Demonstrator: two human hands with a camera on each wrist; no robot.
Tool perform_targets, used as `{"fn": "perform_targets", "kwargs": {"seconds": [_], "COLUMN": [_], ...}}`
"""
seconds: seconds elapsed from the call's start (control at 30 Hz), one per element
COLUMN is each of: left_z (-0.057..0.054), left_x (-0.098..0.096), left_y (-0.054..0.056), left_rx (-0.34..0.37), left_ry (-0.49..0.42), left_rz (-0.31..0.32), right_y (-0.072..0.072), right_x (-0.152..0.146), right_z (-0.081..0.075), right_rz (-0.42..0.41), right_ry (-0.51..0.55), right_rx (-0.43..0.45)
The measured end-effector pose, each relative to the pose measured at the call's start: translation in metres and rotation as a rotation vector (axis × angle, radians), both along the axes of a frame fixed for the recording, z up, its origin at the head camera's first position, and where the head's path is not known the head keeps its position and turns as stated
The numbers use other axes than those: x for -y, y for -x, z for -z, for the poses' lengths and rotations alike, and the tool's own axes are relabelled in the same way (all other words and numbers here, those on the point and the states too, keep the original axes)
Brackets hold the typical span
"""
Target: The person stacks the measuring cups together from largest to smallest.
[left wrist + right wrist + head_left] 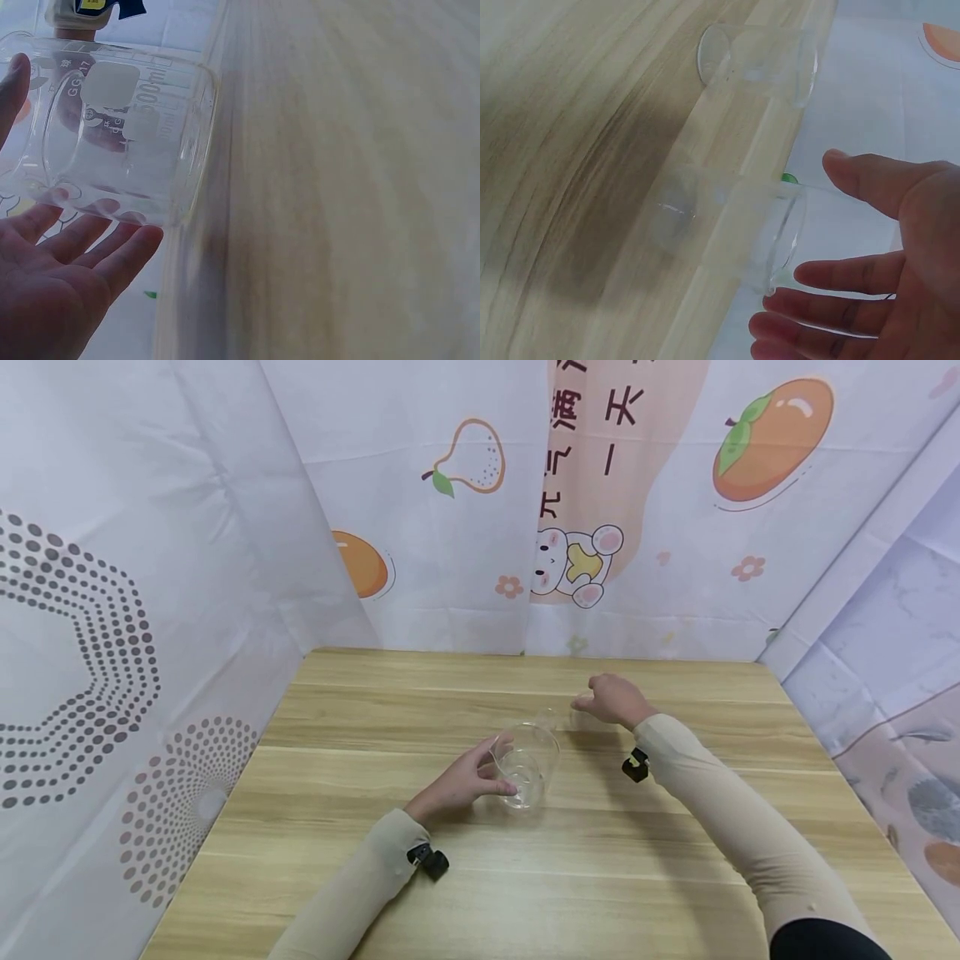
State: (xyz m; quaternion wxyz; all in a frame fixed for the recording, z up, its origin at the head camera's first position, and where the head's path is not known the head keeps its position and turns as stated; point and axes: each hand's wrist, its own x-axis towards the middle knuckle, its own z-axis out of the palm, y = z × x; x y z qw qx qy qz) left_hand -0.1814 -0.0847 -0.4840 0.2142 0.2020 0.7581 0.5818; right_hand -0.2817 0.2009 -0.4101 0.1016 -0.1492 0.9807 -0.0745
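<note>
A large clear glass beaker (534,768) stands on the table in front of my left hand (468,781). That hand holds it from the left, thumb on the near side and fingers round the far side. White printing, including 500ml, shows on the beaker (150,135) in the left wrist view. My right hand (618,700) is farther back and to the right, over a smaller clear beaker (727,225). Its thumb and fingers are spread apart near that beaker's rim. Another small clear beaker (757,64) stands beside it.
The wood-grained table (360,718) ends at a back edge against a printed curtain (465,560). Another patterned curtain (187,652) hangs along the left side, and a marbled one (900,635) on the right. Both wrists wear small black cameras (429,862).
</note>
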Motion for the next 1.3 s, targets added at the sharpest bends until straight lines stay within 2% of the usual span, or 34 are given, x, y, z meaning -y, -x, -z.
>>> {"fn": "perform_targets", "kwargs": {"seconds": [0.23, 0.47, 0.7, 1.1, 1.3], "left_z": [0.0006, 0.0006, 0.0000, -0.0004, 0.0009], "left_x": [0.0006, 0.0002, -0.0003, -0.0005, -0.0001], "left_y": [-0.0007, -0.0003, -0.0003, -0.0006, 0.0000], "left_rx": [0.007, 0.006, 0.011, 0.009, 0.002], "left_ry": [-0.006, -0.007, -0.016, -0.009, -0.019], "left_rz": [0.001, 0.002, -0.003, -0.014, -0.004], "right_y": [-0.0009, 0.0018, 0.0033, -0.0003, 0.0011], "right_x": [0.0001, -0.0033, -0.0070, -0.0054, -0.0057], "right_z": [0.0014, 0.0060, 0.0092, 0.0072, 0.0092], "right_rz": [-0.024, -0.054, -0.139, -0.013, 0.010], "right_ry": [-0.012, 0.027, 0.074, 0.015, 0.026], "right_rx": [-0.020, -0.014, -0.001, 0.009, 0.028]}}
